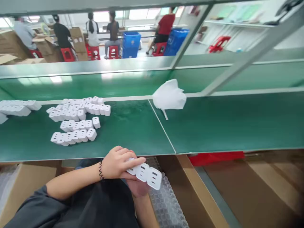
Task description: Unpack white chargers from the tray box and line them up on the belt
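Observation:
A short row of white USB chargers (pixel 142 173), their slotted faces turned up, is held between my two hands just off the bench's front edge. My left hand (pixel 118 163), with a dark coiled band at the wrist, wraps over the row's left end, thumb along the top. Below it, my right hand (pixel 137 187) supports the row from underneath; most of its fingers are hidden by the chargers and my left hand. On the green bench to the left stand more white chargers in rows, the nearest row (pixel 73 136) closest to me.
A crumpled white sheet (pixel 169 95) lies on the green bench (pixel 225 126). Another charger group (pixel 19 108) is at far left. Cardboard boxes (pixel 190 196) and bubble wrap (pixel 166 202) sit below the edge. Slanting metal posts (pixel 249 50) rise behind; several people sit beyond.

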`<action>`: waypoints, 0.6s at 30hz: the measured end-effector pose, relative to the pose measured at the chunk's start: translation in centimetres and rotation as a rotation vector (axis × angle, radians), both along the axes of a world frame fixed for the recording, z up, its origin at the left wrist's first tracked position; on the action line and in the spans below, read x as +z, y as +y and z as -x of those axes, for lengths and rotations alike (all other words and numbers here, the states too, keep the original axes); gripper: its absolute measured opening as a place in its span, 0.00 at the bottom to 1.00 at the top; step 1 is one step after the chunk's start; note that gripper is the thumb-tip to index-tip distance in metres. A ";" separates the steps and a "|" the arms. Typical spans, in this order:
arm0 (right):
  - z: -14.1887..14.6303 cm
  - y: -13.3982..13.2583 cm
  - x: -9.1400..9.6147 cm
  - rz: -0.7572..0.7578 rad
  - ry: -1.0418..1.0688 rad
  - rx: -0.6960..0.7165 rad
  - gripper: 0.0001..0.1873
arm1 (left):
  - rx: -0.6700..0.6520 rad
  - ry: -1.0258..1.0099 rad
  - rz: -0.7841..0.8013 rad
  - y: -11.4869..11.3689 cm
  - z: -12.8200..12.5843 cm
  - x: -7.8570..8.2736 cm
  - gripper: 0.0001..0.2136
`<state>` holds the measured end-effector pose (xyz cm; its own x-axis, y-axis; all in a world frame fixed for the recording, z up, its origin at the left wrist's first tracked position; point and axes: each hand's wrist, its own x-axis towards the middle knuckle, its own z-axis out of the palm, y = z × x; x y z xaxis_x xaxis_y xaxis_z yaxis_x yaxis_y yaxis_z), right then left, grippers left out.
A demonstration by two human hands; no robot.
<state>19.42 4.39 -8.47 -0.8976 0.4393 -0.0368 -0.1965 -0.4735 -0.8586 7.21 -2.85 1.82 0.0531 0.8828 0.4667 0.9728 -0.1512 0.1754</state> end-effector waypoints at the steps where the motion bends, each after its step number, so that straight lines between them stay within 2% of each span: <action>1: 0.8 -1.0 0.5 0.070 0.023 0.028 0.30 | 0.051 -0.037 -0.027 -1.8 1.0 -0.2 0.26; 4: 2.7 -2.8 2.7 0.237 0.010 0.160 0.28 | 0.167 -0.126 -0.065 -6.8 3.7 0.0 0.24; 6: 3.7 -3.2 4.4 0.176 -0.074 0.224 0.28 | 0.236 -0.149 -0.057 -9.3 5.2 0.6 0.23; 8: 4.6 -3.2 5.9 0.043 -0.146 0.255 0.29 | 0.287 -0.144 -0.033 -11.1 6.3 1.0 0.22; 11: 6.3 -3.3 7.2 -0.081 -0.176 0.317 0.32 | 0.334 -0.123 -0.013 -12.7 7.6 1.1 0.21; 15: 9.0 -3.6 7.4 -0.170 -0.133 0.310 0.24 | 0.411 -0.103 -0.012 -13.7 8.5 0.9 0.20; 18: 10.4 -3.4 7.1 -0.332 -0.158 0.254 0.20 | 0.455 -0.039 0.042 -14.2 8.9 0.7 0.20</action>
<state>9.02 1.02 -1.34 -0.9732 0.2168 -0.0766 0.0365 -0.1832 -0.9824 -1.71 -17.10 2.52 -0.3612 0.8306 0.4239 0.9312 0.2977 0.2102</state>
